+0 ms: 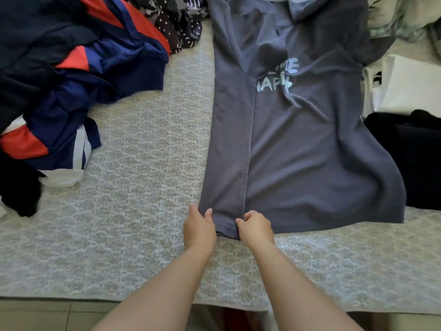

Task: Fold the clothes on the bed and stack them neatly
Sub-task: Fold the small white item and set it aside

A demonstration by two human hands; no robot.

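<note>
Patterned bedspread covers the bed (143, 163) in front of you, and the grey shirt (310, 151) lies on it just right of centre, front up, its long axis running straight away from you: hem at your hands, collar at the far end. Its left side is already turned in as a long panel (226, 151) whose inner edge runs down the shirt to the hem; the right side is not yet folded and spreads wider, its hem corner well to the right of both hands.

Your left hand (199, 229) is curled shut on the hem at the outer corner of that panel, thumb on top of the cloth. Your right hand (255, 226) is pinched closed on the hem at the panel's inner edge, just beside the left, with only the panel's width between them. Both hands grip the shirt and nothing else.

The unfolded side lies to the right of your right hand, so that hand is the nearer one for the matching fold, I judge.

Outward from the shirt: a heap of navy and red clothes (71, 80) sits well apart at the left, a dark garment (410, 158) touches the shirt's right edge, and something white (410, 87) lies behind it.
</note>
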